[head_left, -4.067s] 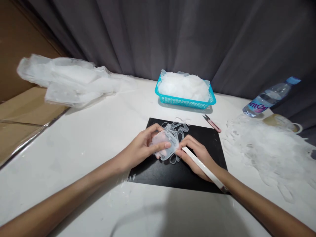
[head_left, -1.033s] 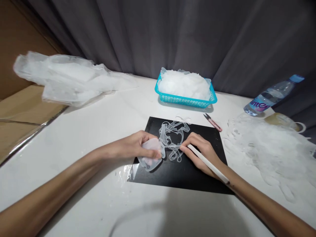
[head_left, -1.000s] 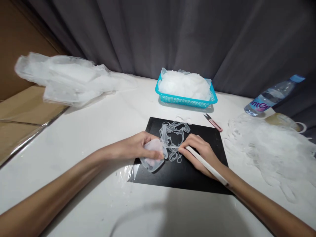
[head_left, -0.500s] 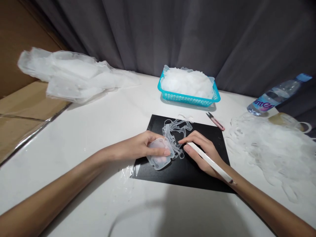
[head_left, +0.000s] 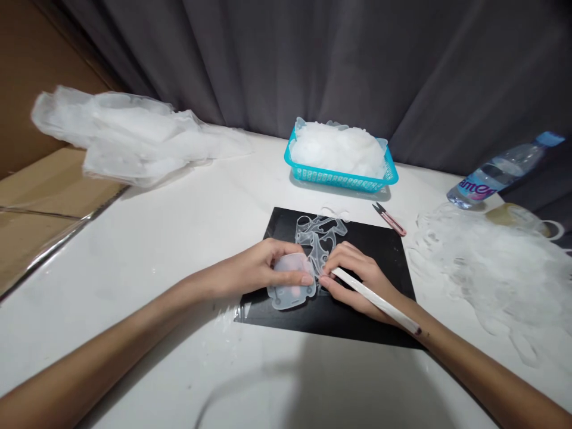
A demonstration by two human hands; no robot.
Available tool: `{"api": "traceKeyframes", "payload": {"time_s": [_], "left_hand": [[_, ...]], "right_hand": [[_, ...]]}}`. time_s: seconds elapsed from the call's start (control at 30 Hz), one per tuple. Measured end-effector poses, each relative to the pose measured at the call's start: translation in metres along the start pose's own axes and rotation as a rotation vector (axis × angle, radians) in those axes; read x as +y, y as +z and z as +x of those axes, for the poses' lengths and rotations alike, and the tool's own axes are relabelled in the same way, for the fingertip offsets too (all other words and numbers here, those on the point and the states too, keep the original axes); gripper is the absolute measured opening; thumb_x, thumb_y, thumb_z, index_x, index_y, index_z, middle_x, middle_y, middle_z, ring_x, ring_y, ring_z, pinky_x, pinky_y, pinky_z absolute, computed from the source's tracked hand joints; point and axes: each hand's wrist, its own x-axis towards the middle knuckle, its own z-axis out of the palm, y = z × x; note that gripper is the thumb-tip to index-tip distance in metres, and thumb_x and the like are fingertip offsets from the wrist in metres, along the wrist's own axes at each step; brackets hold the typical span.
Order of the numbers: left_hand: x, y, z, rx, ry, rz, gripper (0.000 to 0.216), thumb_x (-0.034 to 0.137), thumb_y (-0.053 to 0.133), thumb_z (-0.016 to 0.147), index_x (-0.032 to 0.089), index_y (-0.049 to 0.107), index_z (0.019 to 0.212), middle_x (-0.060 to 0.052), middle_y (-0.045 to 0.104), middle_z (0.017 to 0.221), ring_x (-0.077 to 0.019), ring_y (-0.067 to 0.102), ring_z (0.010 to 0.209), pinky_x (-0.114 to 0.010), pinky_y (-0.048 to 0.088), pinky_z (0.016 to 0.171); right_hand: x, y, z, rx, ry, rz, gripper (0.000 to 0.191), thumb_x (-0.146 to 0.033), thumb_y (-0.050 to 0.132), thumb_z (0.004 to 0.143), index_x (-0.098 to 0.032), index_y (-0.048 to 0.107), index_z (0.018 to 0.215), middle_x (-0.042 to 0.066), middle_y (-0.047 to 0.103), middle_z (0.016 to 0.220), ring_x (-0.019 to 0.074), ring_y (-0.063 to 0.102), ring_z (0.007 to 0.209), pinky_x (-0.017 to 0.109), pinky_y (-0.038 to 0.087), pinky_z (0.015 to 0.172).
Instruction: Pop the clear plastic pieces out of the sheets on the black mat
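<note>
Piece (head_left: 286, 294) of clear plastic, right there in the left hand (head_left: 263, 268), above the near-left part of the black mat (head_left: 379, 244)! Clamped between thumb and fingers, thumb laid across the upper face with its tip close to the right edge, fingers mostly hidden beneath. Just beside that edge, the bunched fingertips of the right hand (head_left: 360, 267), down at the scrap (head_left: 318, 247), stick (head_left: 378, 301) gripped in the same hand; touching the piece or just shy of it, too close to call. Broad face up, near edge towards the wearer, similar breadth both ways, long axis hard to tell. Stick far plainer: long and white, slanting from the right fingertips back to the wrist, dark end there. Now the count: two hands, one piece, one stick, one mat, one tangle of scrap beyond the piece, loops too muddled to number. Further out, one blue basket (head_left: 339, 179) with one white heap (head_left: 337, 149), one pair of snips (head_left: 389, 219) by the mat's far-right corner, blades pointing away, one bottle (head_left: 500, 167), one pale pile (head_left: 496, 262) at right, one bundle (head_left: 134, 131) far left.
</note>
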Motion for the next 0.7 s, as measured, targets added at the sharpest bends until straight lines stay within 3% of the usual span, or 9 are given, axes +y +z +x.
{"api": "traceKeyframes", "payload": {"time_s": [0.3,0.47,0.7], "left_hand": [[0.005,0.000,-0.002,-0.012,0.001,0.102,0.030,0.044,0.076,0.087,0.015,0.068,0.081,0.001,0.056,0.072,-0.0122,0.047,0.063,-0.023,0.035,0.056],[0.011,-0.008,-0.009,-0.155,-0.106,0.097,0.024,0.036,0.074,0.085,0.014,0.070,0.078,-0.001,0.065,0.073,-0.0120,0.051,0.060,-0.023,0.038,0.054],[0.008,-0.014,-0.009,-0.153,-0.057,0.127,0.034,0.049,0.077,0.085,0.016,0.073,0.091,-0.002,0.066,0.077,-0.0148,0.056,0.066,-0.024,0.042,0.058]], "right_hand": [[0.003,0.007,-0.003,-0.004,-0.096,-0.288,0.015,-0.009,0.058,0.090,-0.023,0.053,0.091,0.002,0.059,0.085,0.0187,0.052,0.080,0.035,0.042,0.076],[0.002,0.008,-0.004,0.046,-0.133,-0.567,0.016,-0.006,0.053,0.090,-0.022,0.054,0.089,0.005,0.060,0.083,0.0215,0.051,0.079,0.036,0.040,0.073],[-0.005,0.004,-0.002,0.008,-0.115,-0.356,0.009,-0.014,0.063,0.089,-0.021,0.057,0.091,0.004,0.061,0.084,0.0201,0.053,0.079,0.037,0.042,0.075]]}}
